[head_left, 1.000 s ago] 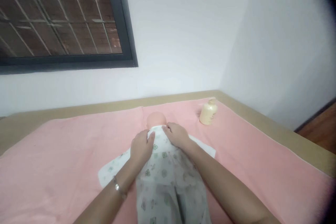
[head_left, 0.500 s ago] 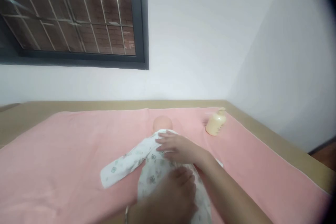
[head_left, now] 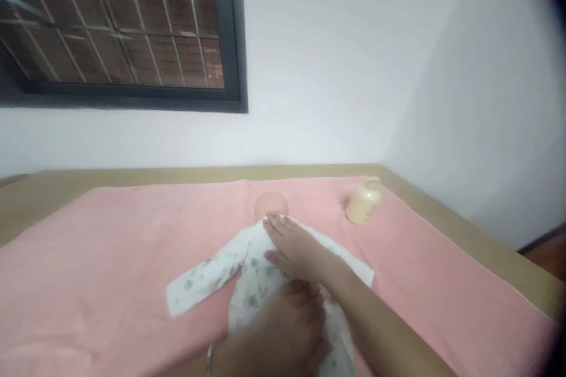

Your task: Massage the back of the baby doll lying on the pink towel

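A baby doll point(head_left: 271, 202) lies on a pink cloth, its bare head at the far end, dressed in a white printed gown point(head_left: 253, 283) with both sleeves spread wide. My right hand point(head_left: 297, 247) lies flat over the upper chest, fingers stretched out and fingertips at the neckline. Below it, my left hand point(head_left: 287, 321) is closed over the front of the gown, its fingers curled under. What those fingers hold, if anything, is hidden. A bracelet point(head_left: 209, 359) circles my left wrist. My two hands and forearms cover much of the doll's body.
The pink cloth point(head_left: 119, 247) covers most of the tan tabletop point(head_left: 446, 232). A cream pump bottle point(head_left: 362, 203) stands on the cloth at the back right. Behind the table rises a white wall point(head_left: 336, 70) with a dark-framed, barred window point(head_left: 234, 41) at the left.
My right hand has slid slightly up toward the neckline and its fingers have drawn closer together. More of the sleeve on the right shows. My left hand stays almost in place, still closed.
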Tool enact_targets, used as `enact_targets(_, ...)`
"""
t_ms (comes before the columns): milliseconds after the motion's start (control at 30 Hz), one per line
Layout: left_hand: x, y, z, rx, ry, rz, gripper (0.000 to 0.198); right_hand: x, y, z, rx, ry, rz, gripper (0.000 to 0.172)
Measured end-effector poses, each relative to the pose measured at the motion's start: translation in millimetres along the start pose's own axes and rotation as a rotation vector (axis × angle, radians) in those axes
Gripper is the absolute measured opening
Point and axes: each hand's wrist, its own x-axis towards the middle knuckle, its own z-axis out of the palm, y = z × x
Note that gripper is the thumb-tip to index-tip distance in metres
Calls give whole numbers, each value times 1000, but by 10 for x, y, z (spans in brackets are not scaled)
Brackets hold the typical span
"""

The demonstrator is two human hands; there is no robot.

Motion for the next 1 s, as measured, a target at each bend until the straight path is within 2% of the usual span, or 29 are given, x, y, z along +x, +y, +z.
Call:
enact_targets(67,-10,6,-1,0,3,-55,28,-58,-165,-55,10,-32,-70,63)
enact_targets(133,-20,10,12,9,17,-104,33,-59,-292,-86,31,-94,-239,49)
enact_targets(200,-18,6,34,9,18,-104,34,1,-329,-77,38,-128,-349,42)
enact_targets(233,-12,1,42,4,12,-86,31,44,-309,-61,34,-121,-353,42)
enact_targets(367,27,-21,43,2,15,23,21,109,-108,-30,0,-74,-185,45)
enact_targets(500,-4,-27,59,39,37,13,23,-179,-100,-182,34,-149,11,63)
enact_targets(567,-42,-23,90,69,49,-19,27,-332,-213,-276,91,-192,5,57)
enact_targets(633,-69,-17,119,85,62,-41,29,-366,-330,-316,137,-219,-65,55)
enact_targets(700,-69,-15,131,85,59,-54,26,-257,-369,-280,144,-219,-176,53)
enact_targets(767,-46,-20,127,71,48,-35,21,-72,-287,-192,100,-180,-258,45)
enact_targets(867,1,-35,110,32,70,33,19,118,-26,-69,17,-80,-158,46)
enact_targets(933,16,-38,94,21,101,59,19,103,95,-45,3,-90,-71,54)
enact_targets(1000,16,-29,71,33,95,38,19,2,85,-65,1,-107,-17,60)
